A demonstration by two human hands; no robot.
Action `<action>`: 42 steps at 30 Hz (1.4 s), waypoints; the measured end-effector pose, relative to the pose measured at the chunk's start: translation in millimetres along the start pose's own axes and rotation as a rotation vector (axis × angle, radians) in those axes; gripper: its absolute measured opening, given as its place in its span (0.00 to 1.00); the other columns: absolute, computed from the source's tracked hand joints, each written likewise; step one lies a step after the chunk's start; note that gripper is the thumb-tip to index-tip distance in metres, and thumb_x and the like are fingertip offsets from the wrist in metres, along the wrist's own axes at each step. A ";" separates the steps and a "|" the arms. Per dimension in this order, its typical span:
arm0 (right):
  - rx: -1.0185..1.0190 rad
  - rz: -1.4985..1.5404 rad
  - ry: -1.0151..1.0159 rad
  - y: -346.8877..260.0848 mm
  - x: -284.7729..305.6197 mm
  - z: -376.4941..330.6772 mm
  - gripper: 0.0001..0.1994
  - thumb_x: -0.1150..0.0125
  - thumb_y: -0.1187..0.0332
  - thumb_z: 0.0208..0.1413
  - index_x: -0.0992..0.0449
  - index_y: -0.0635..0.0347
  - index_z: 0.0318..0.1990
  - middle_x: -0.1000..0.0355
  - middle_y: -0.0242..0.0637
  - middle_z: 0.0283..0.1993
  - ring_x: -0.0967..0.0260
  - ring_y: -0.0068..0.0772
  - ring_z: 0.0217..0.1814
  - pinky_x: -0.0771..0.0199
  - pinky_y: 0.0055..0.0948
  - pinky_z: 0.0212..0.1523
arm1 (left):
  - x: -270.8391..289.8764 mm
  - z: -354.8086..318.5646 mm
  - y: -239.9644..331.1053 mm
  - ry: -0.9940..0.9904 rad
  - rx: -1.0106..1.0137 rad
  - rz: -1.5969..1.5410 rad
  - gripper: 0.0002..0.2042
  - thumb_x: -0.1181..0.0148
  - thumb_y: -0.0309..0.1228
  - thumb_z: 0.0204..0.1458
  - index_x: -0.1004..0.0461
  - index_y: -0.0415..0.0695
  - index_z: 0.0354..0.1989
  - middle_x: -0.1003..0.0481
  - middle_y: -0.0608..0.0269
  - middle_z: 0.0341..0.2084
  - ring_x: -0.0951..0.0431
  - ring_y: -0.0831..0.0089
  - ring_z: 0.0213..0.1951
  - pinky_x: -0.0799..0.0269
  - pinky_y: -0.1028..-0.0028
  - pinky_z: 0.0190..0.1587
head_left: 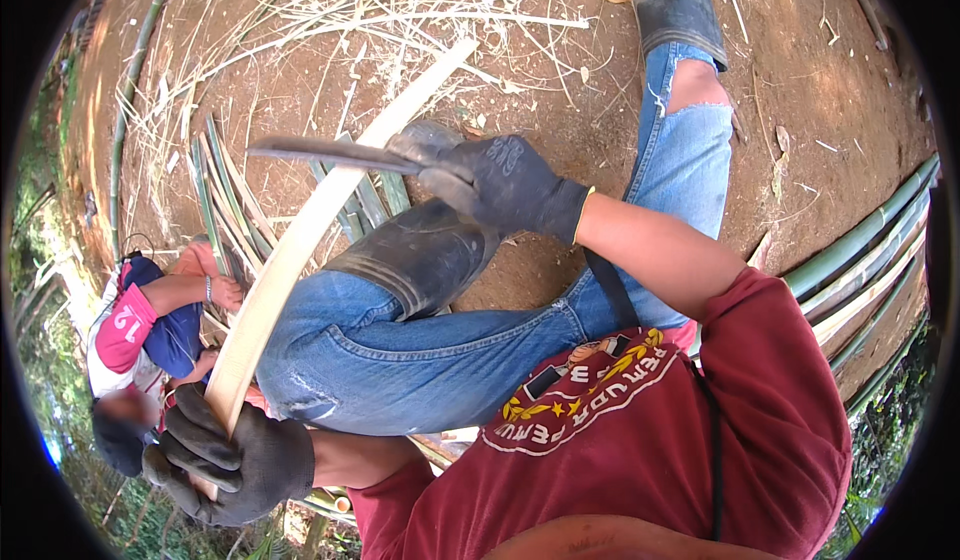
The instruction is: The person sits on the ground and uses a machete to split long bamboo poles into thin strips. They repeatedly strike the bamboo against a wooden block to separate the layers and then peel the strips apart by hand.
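Left hand (235,455), in a dark work glove at the lower left of the frame, is wrapped tight around the near end of a long pale split bamboo strip (310,225); the strip runs diagonally up toward the upper centre, lying across the blue-jeaned knee (340,345). Right hand (500,185), also gloved, at centre frame, is clenched on the handle of a dark long-bladed knife (325,152), the blade pointing left and meeting the strip about midway. A grey rubber boot (420,255) sits under the knife hand. Judgement: shaving goes best with the blade at a shallow angle, strokes directed away from the holding hand, and the strip braced firm on the knee. Green bamboo slats (225,200) and pale shavings (330,10) litter the bare earth ground (830,80). Another person's pink sleeve (130,325) shows at the left edge.
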State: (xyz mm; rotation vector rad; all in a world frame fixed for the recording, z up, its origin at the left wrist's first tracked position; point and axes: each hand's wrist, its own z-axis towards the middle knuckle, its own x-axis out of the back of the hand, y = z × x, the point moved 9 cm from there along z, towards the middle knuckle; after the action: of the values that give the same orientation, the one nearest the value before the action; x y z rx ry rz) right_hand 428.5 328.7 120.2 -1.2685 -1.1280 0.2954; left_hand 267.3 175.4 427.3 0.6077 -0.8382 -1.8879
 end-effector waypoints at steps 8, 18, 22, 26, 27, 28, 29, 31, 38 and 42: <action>-0.228 -0.521 -0.041 172.3 15.9 40.0 0.28 0.61 0.47 0.66 0.38 0.49 0.67 0.23 0.50 0.32 0.22 0.48 0.36 0.21 0.42 0.35 | 17.5 8.1 -1.6 -0.019 0.122 -0.095 0.06 0.56 0.26 0.54 0.35 0.35 0.33 0.45 0.70 0.07 0.43 0.78 0.12 0.39 0.69 0.28; -0.111 0.145 -0.027 23.2 29.9 52.4 0.27 0.42 0.44 0.57 0.26 0.47 0.59 0.22 0.44 0.34 0.23 0.39 0.35 0.25 0.35 0.41 | 5.6 14.1 -8.0 -0.197 0.152 -0.457 0.11 0.53 0.33 0.55 0.35 0.35 0.34 0.46 0.71 0.05 0.48 0.80 0.09 0.49 0.79 0.23; -0.034 0.304 -0.013 30.1 41.8 87.9 0.19 0.38 0.52 0.56 0.20 0.51 0.50 0.21 0.42 0.38 0.25 0.33 0.38 0.27 0.32 0.42 | 16.3 13.6 -10.1 -0.251 0.105 -0.487 0.10 0.55 0.31 0.57 0.35 0.34 0.34 0.42 0.69 0.07 0.46 0.81 0.10 0.48 0.78 0.23; 0.010 0.291 -0.109 26.6 31.4 107.1 0.16 0.36 0.56 0.57 0.20 0.58 0.44 0.35 0.26 0.22 0.41 0.18 0.25 0.38 0.26 0.28 | 25.3 4.7 -1.0 -0.035 0.037 -0.108 0.08 0.55 0.31 0.58 0.37 0.40 0.29 0.42 0.71 0.07 0.44 0.81 0.11 0.46 0.75 0.22; 0.081 0.310 -0.094 24.4 30.0 108.8 0.16 0.36 0.55 0.57 0.21 0.60 0.40 0.32 0.28 0.23 0.40 0.18 0.27 0.37 0.27 0.30 | 25.0 6.9 -2.8 -0.089 0.042 -0.200 0.08 0.54 0.30 0.56 0.36 0.40 0.29 0.40 0.70 0.07 0.43 0.82 0.10 0.44 0.76 0.23; 0.067 0.276 -0.098 28.3 29.3 108.9 0.16 0.36 0.55 0.57 0.21 0.60 0.40 0.32 0.28 0.24 0.39 0.19 0.28 0.36 0.27 0.30 | 21.9 8.4 -3.8 -0.143 0.048 -0.292 0.07 0.52 0.30 0.55 0.35 0.40 0.29 0.38 0.69 0.07 0.41 0.83 0.10 0.42 0.77 0.23; 0.061 0.240 -0.104 24.9 30.7 110.6 0.16 0.37 0.55 0.58 0.22 0.61 0.40 0.31 0.29 0.25 0.38 0.20 0.28 0.36 0.27 0.31 | -7.8 3.8 -8.9 -0.310 0.179 -0.542 0.10 0.58 0.32 0.60 0.40 0.46 0.26 0.45 0.71 0.06 0.45 0.79 0.10 0.49 0.75 0.23; 0.072 0.142 -0.053 23.2 29.3 112.0 0.17 0.38 0.55 0.59 0.22 0.62 0.38 0.29 0.32 0.26 0.36 0.23 0.28 0.33 0.29 0.32 | 9.0 3.8 -12.8 -0.233 0.211 -0.479 0.11 0.59 0.34 0.61 0.40 0.47 0.26 0.45 0.71 0.07 0.45 0.81 0.10 0.48 0.76 0.24; -0.372 0.506 0.376 87.6 79.2 97.8 0.19 0.35 0.56 0.57 0.25 0.68 0.40 0.28 0.32 0.23 0.33 0.20 0.18 0.29 0.24 0.21 | 18.6 0.9 -15.1 -0.090 0.207 -0.498 0.11 0.59 0.34 0.62 0.37 0.44 0.28 0.44 0.72 0.07 0.45 0.80 0.09 0.47 0.76 0.23; -0.141 0.632 -0.061 -4.6 67.2 86.1 0.18 0.34 0.57 0.55 0.23 0.58 0.48 0.32 0.28 0.18 0.36 0.17 0.15 0.32 0.20 0.19 | 1.5 0.8 -8.9 -0.196 0.183 -0.551 0.12 0.57 0.36 0.63 0.34 0.45 0.29 0.43 0.74 0.07 0.41 0.82 0.10 0.46 0.75 0.21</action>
State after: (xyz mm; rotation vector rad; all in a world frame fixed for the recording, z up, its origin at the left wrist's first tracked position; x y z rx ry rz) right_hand 390.2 427.3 147.7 -1.7356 -0.7802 0.7367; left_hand 261.1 177.2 420.9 0.8391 -1.0541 -2.4140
